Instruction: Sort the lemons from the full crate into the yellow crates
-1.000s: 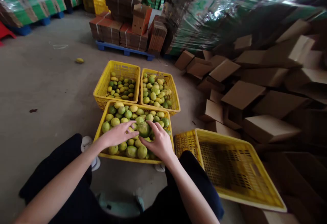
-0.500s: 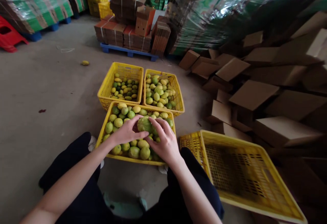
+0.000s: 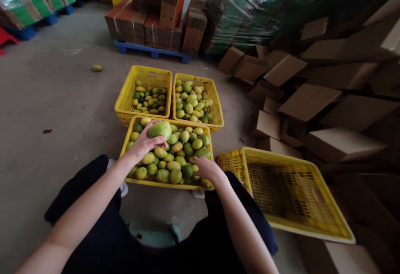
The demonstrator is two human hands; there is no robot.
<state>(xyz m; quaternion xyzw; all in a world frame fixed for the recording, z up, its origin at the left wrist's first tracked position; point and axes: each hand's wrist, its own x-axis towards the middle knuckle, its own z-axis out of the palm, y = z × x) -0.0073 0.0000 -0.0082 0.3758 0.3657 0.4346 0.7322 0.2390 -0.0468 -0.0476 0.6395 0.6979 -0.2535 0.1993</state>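
Head view: person sits w/ legs spread, near crate [image 3: 165, 184] on the floor [image 3: 71, 99] between the knees, packed w/ yellow-green fruit [image 3: 162, 176]. L hand [image 3: 145, 140] has the large green fruit [image 3: 160, 130], approx. over the far-left part of that crate, looks lifted above the pile. Fingers on that side are wrapped round it, thumb low on the near face; top & right side uncovered. R hand [image 3: 208, 169] is low at the crate's right side, fingers pointing in over the pile; can't tell if they grip or just touch anything.

Far-left crate [image 3: 123, 107] & far-right crate [image 3: 217, 99] sit just behind, both w/ fruit. Side crate [image 3: 231, 163] is next to the R leg [image 3: 250, 220], cartons [image 3: 309, 101] heaped beyond. One loose fruit [image 3: 96, 68] lies on the floor, well apart.

Risks, IMO: big one's held from one side only, so a slack thumb or a quick turn of the wrist could let it slip & bruise itself or those below. Pile's uneven; a careless push w/ the R hand could send pieces rolling over the near rim, esp. at the right corner. Knee's close to the side crate too, so shifting that leg might knock it.
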